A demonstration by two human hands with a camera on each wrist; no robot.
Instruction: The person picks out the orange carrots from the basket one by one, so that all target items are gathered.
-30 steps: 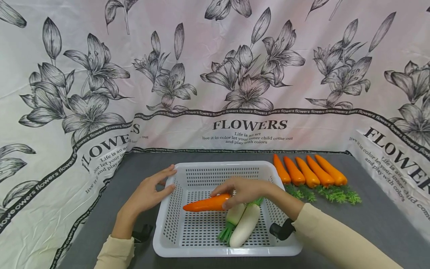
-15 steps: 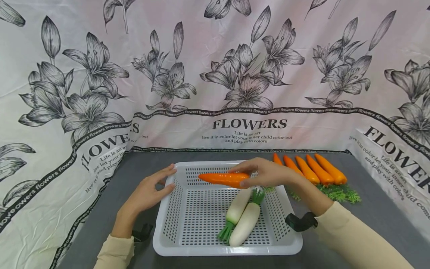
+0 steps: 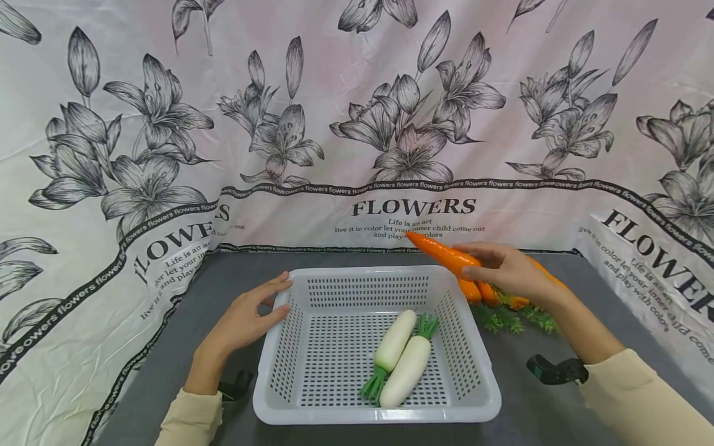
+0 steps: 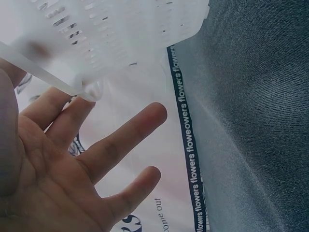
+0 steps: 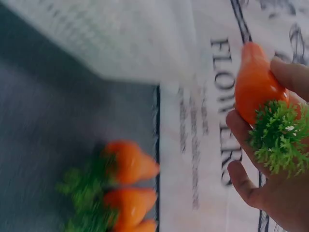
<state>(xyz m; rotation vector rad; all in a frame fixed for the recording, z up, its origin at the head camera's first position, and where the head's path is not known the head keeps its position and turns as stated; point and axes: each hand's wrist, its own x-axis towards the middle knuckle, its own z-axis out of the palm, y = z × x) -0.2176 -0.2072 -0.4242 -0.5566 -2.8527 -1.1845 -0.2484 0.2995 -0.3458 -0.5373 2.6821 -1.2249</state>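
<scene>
My right hand (image 3: 510, 269) holds a carrot (image 3: 437, 251) in the air beyond the right back corner of the white basket (image 3: 376, 415). In the right wrist view, the fingers are at the thick end of the carrot (image 5: 258, 84), near its leafy green top (image 5: 280, 137). My left hand (image 3: 245, 319) rests on the basket's left rim. Its fingers look fairly straight in the left wrist view, with some touching the rim (image 4: 58, 84) and others extended free. Two white radishes (image 3: 409, 371) with green tops lie side by side inside the basket, toward its right.
Several other carrots (image 3: 468, 291) with leafy tops lie on the grey table (image 3: 558, 409) to the basket's right, partly hidden by the right hand. A white flower-printed cloth (image 3: 413, 210) hangs behind and at both sides.
My right hand has lifted the carrot out from above the radishes and carried it right and back, past the basket's rim. The left hand stays on the left rim.
</scene>
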